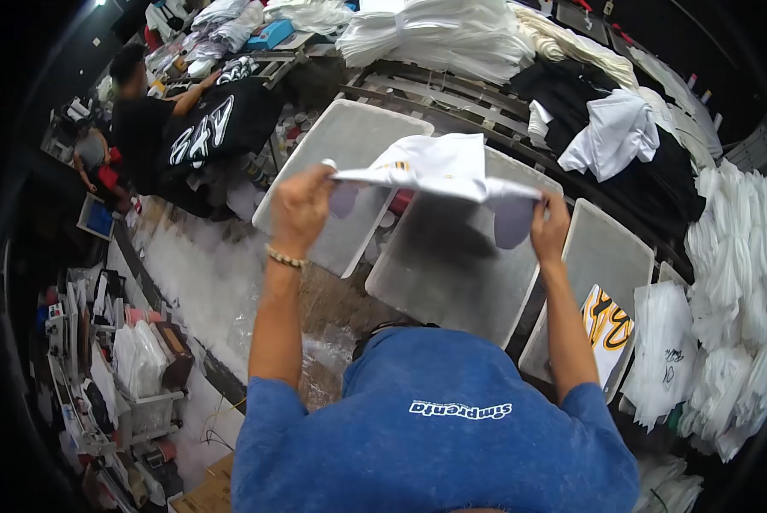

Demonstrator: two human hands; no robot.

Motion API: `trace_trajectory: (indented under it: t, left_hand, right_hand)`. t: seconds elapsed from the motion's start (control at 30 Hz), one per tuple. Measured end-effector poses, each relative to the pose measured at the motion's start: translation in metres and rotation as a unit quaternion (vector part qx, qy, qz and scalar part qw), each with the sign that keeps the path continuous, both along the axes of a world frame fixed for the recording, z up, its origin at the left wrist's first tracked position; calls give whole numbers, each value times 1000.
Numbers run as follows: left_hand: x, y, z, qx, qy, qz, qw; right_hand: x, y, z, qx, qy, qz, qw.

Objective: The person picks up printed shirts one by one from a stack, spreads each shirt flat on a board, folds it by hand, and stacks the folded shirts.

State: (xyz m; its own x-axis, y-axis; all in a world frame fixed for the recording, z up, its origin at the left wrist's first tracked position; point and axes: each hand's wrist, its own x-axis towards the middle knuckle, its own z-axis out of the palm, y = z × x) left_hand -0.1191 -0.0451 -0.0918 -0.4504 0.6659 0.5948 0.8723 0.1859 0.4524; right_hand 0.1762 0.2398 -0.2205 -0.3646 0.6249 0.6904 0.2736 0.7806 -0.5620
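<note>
My left hand (pixel 303 209), with a beaded bracelet at the wrist, is closed on one edge of a white fabric piece (pixel 439 167). The opposite edge is pinched in my right hand (pixel 551 229). Stretched between both hands, the cloth is held above a grey flat board (pixel 452 265), and its far part folds over. A bit of yellow-orange print shows on it near my left hand. Whether it is a whole garment or a cut panel, I cannot tell. To the right, a white piece with black and orange lettering (pixel 607 329) lies on another grey board (pixel 610 248).
A further grey board (pixel 349 128) is at the left. White fabric stacks (pixel 435 34) line the back, and more white cloth (pixel 730 299) hangs at the right. A co-worker (pixel 135 128) handles a black printed garment (pixel 221 128). Crowded shelves (pixel 135 368) stand at lower left.
</note>
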Motion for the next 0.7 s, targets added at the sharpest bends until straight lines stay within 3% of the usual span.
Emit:
trace_trajectory:
  t: [0.1,0.13,0.23,0.47,0.5,0.57,0.67,0.7]
  left_hand:
    - [-18,-3,45,58,79,-18,995]
    - [-17,-6,63,76,46,-10,996]
    - [-13,-22,118,83,123,64,987]
    - [8,-92,189,84,-36,50,995]
    - [12,-99,195,86,-48,67,993]
    - [6,-106,198,96,-21,58,993]
    - [-32,-112,188,-17,47,81,995]
    - [-47,-114,182,-55,20,90,994]
  right_hand:
    - [-18,22,88,39,86,47,994]
    - [-22,25,115,59,90,51,993]
    - [-26,23,191,129,119,95,980]
    - [-12,22,283,285,43,168,943]
    - [-12,18,284,280,43,170,944]
    - [-17,7,287,130,-12,192,973]
    - [-37,-4,263,67,-32,234,969]
    - [-45,-10,255,41,-33,259,965]
